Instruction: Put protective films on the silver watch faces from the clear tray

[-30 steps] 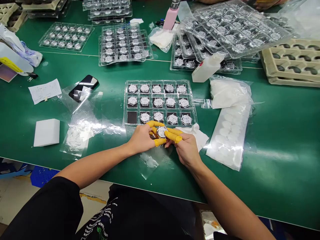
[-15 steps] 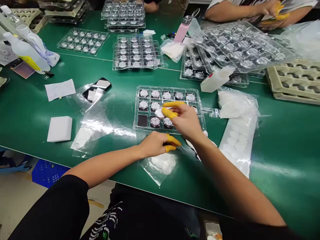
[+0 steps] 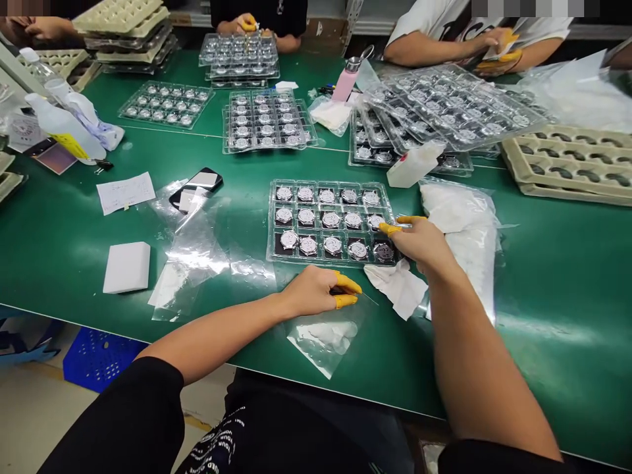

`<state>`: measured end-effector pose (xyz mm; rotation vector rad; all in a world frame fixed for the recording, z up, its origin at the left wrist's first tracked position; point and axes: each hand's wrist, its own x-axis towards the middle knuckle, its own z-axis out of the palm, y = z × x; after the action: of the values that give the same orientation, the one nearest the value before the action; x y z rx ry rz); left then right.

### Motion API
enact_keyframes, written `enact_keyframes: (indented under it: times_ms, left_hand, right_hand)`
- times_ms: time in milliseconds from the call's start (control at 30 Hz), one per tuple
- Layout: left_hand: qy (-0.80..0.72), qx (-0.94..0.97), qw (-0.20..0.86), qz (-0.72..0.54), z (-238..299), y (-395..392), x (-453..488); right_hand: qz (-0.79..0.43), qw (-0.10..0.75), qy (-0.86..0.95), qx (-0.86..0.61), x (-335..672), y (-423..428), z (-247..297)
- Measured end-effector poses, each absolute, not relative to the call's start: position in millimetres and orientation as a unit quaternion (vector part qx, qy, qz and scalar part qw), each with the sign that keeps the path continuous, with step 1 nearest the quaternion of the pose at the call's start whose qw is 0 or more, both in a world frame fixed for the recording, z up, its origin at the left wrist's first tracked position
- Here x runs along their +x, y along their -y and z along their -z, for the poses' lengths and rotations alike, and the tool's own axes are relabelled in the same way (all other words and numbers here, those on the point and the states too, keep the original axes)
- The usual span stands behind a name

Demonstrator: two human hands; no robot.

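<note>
On the green worktop (image 3: 543, 362), nearest: left hand (image 3: 313, 293) curled, seemingly pinching a thin pin (image 3: 368, 298); right hand (image 3: 419, 240) half-closed, grip unclear, yellow-cotted fingertips (image 3: 390, 228) at the corner of a clear tray (image 3: 316, 261) holding watch cases (image 3: 330, 245); more trays (image 3: 266, 118) beyond.

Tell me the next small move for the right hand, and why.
Probably check the bottom-right watch in the clear plastic tray next, using the right hand. That hand is right beside it, and this watch's face looks darker than those of its neighbours, though this view can't show why.
</note>
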<state>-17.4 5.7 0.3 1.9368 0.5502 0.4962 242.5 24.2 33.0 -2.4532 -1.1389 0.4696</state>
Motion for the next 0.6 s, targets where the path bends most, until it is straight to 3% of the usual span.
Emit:
enact_keyframes:
  times_ms: [233, 400, 600]
  left_hand:
    - [-0.26, 0.754, 0.558, -0.231, -5, -4, -18]
    - [-0.284, 0.725, 0.582, -0.235, -10, -5, -18]
    - [-0.264, 0.737, 0.58, -0.222, -8, -6, -19]
  right_hand:
    - [-0.352, 0.524, 0.302, -0.714, 237, -28, -26]
    - [-0.413, 0.551, 0.285, -0.667, 235, -24, -36]
    - [-0.394, 0.604, 0.236, -0.652, 227, -27, -48]
